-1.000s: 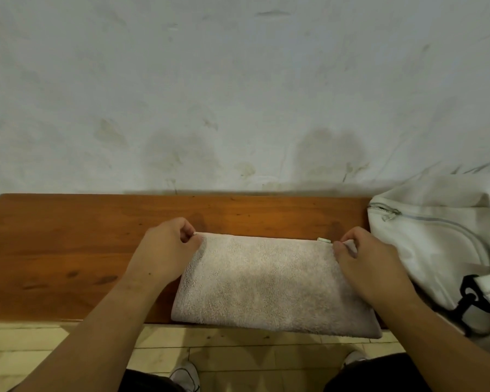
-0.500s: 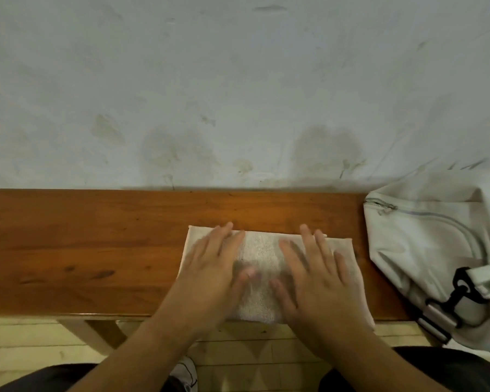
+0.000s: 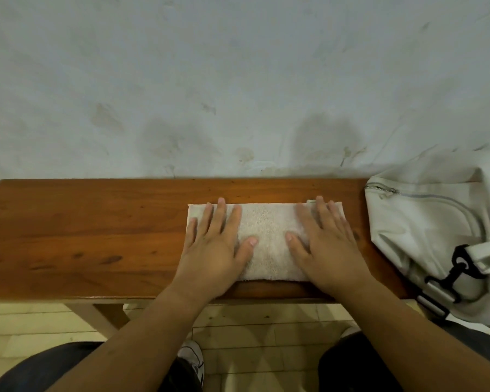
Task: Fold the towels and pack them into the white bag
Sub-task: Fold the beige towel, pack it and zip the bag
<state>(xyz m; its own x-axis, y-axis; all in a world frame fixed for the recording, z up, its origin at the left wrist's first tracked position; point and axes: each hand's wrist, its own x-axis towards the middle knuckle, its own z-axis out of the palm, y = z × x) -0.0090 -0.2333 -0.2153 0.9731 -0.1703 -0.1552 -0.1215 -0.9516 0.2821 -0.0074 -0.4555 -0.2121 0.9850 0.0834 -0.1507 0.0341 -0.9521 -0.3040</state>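
Towel (image 3: 269, 239), beige terry, folded to a rectangle, lies flat on the wooden bench (image 3: 96, 236) under both hands. Left hand (image 3: 212, 250): palm down on the towel's left end, fingers straight and spread, thumb pointing inward toward the other hand. Right hand (image 3: 328, 250): palm down on the towel's right end, fingers straight, thumb likewise pointing inward. Neither hand grasps the cloth; both press it flat. A strip of uncovered towel shows between the two thumbs. A small pale corner sticks out at the far edge beside the right fingertips. White bag (image 3: 425, 236) rests at the bench end just outward of the right hand, not touching the towel. Its zipper (image 3: 425, 196) runs along the upper side; whether it is undone cannot be told. A black clip (image 3: 457, 268) hangs on the side nearer the wrist. Stained wall (image 3: 238, 80) stands beyond the fingertips.
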